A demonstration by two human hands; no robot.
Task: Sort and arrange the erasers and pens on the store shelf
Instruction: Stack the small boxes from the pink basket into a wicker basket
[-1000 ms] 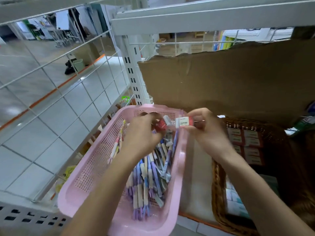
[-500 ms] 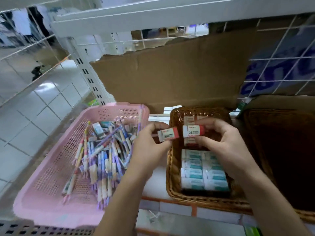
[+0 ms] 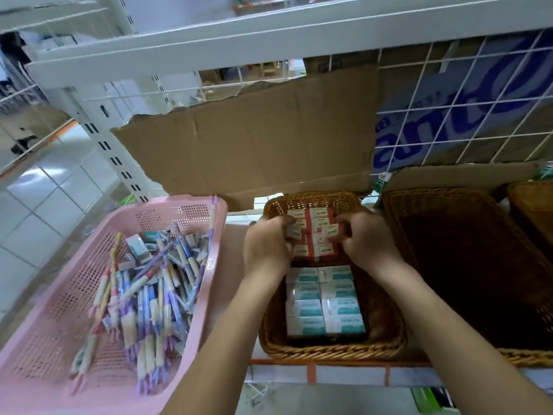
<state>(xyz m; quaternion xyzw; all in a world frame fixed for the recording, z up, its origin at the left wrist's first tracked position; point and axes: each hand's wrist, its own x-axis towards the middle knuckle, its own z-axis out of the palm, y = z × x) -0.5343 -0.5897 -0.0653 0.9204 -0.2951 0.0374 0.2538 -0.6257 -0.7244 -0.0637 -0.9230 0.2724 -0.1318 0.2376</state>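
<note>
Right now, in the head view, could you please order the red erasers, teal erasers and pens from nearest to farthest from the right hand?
1. Red erasers: touching the right hand, far end of the wicker basket.
2. Teal erasers: same basket, near end.
3. Pens: far left, in the pink basket.

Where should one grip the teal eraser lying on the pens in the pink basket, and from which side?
Likely from above, pinching its two long edges: the teal eraser lies atop the pens with its broad face up and nothing covering it.
</note>
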